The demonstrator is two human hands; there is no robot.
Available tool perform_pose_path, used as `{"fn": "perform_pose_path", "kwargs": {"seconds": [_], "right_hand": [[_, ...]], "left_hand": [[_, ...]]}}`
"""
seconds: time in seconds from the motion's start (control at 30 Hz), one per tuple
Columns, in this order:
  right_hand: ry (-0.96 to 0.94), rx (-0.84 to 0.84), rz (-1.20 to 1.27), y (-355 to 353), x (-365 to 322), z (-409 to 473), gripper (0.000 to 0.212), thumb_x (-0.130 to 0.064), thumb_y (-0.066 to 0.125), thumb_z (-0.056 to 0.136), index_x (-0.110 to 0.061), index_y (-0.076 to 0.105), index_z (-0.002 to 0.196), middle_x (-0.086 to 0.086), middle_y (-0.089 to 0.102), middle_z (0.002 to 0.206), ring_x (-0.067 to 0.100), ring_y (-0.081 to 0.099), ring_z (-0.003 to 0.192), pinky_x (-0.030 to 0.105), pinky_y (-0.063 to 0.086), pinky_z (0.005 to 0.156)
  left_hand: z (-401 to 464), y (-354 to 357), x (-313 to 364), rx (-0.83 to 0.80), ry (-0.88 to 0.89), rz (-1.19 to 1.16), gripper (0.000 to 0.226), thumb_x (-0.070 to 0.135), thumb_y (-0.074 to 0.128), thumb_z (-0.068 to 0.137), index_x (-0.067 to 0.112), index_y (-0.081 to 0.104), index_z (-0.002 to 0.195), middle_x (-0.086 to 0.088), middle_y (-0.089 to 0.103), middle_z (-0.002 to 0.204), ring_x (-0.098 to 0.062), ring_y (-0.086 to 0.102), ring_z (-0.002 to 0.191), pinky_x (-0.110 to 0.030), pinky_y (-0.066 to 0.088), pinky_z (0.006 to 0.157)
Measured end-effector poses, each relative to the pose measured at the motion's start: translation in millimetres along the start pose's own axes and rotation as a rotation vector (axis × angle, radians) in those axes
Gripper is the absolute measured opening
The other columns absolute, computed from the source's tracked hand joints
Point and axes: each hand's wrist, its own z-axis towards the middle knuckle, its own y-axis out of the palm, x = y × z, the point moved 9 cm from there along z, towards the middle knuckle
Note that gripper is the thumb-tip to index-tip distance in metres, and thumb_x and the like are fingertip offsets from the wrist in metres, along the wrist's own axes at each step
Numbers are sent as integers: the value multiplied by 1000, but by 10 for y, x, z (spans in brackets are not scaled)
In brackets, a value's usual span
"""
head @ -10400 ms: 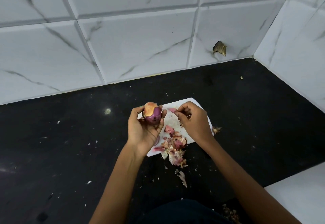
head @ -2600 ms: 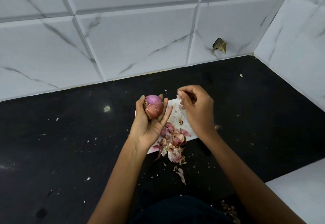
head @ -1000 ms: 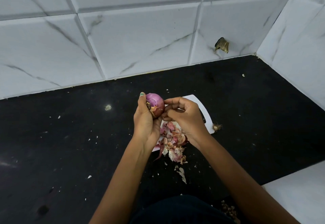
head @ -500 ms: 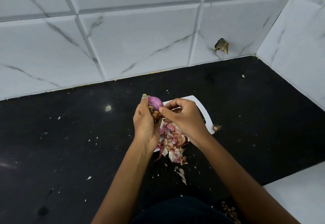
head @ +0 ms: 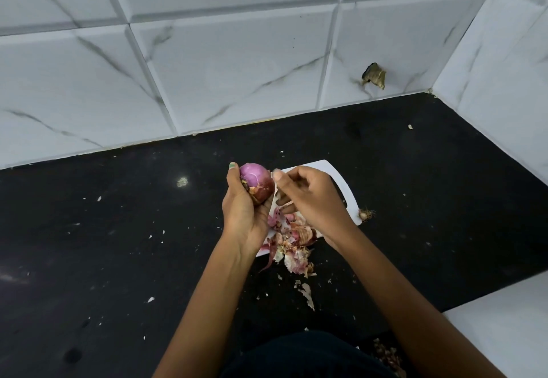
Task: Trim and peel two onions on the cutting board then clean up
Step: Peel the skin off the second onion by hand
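Note:
A red onion (head: 256,184), partly peeled and shiny purple on top, sits upright in my left hand (head: 244,214), whose fingers and thumb curl round it. My right hand (head: 311,199) is just right of the onion, and its thumb and fingers pinch a thin pale strip of onion skin (head: 275,192) that hangs down beside the bulb. Both hands hover over the white cutting board (head: 341,180), which they largely hide. A heap of pink and papery peels (head: 292,242) lies on the board's near end and spills onto the counter.
The board lies on a black countertop (head: 118,244) speckled with peel flecks. A cut root end (head: 366,214) lies by the board's right edge. White marbled tile walls rise behind and to the right, with a broken hole (head: 374,76). A white surface (head: 504,333) is at lower right.
My right hand has drawn a little away from the onion, pulling a strip of skin off it. My left hand has turned the onion so that more purple flesh shows.

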Motion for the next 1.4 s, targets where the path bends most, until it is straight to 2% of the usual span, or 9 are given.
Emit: {"fn": "perform_pose_path", "kwargs": {"seconds": [0.13,0.3,0.4,0.5,0.73,0.9,1.03,1.23,1.4], "right_hand": [[-42,-8,-88,70,-64,-21,18,-30,75,80,-14,67,79,-3,67,70,7,64,65,25,56,63],[-26,-30,-13,97,-8,-1,6,-10,69,82,-4,68,83,10,70,79,25,69,78,44,58,77],[0,-33,49,100,52,5,4,-8,68,82,-4,68,81,16,70,82,32,69,82,50,56,80],[5,-8,63,82,125,3,4,-11,68,80,-10,67,77,13,70,82,30,70,83,52,56,80],[59,69,261,-54,210,-15,3,2,60,87,3,58,86,18,66,82,25,73,69,26,58,61],[-8,285,269,-248,258,-5,6,-2,63,87,1,59,85,15,67,78,23,72,65,30,59,61],[-129,456,112,-432,271,-30,9,-2,63,88,-6,56,83,13,64,78,21,70,66,30,59,59],[-14,29,-521,-96,573,114,8,-7,64,85,-11,68,92,2,64,98,13,60,88,29,50,81],[-127,95,-216,-87,225,56,11,-14,56,92,-14,66,95,-7,65,89,5,61,85,19,50,74]], "left_hand": [[-2,-4,-29,7,20,46,55,46,51,97,-1,55,125,-11,66,82,-18,67,70,-27,60,62],[3,-6,-48,-13,-27,57,52,49,47,97,0,63,89,-7,68,62,-14,66,54,-27,58,59],[35,4,-65,-61,-110,23,58,54,45,95,-1,61,104,-11,68,76,-19,66,67,-32,59,68],[34,16,-106,-75,-195,-63,53,51,43,97,0,59,96,-9,66,66,-15,63,52,-28,56,59],[20,-53,-165,-12,-333,-353,44,37,43,99,-3,59,90,-13,67,61,-18,65,50,-26,56,47],[11,-100,-203,1,-397,-357,45,36,40,100,1,63,83,-9,70,67,-21,69,56,-35,57,66],[5,-117,-231,30,-431,-422,38,32,46,99,-2,61,91,-14,68,66,-22,68,55,-31,59,52],[80,-151,-239,77,-336,-227,40,36,52,98,0,54,115,-15,63,87,-19,61,74,-28,57,48],[97,-203,-180,139,-206,-64,49,40,48,100,5,46,134,-14,58,102,-20,61,82,-32,53,60]]}}
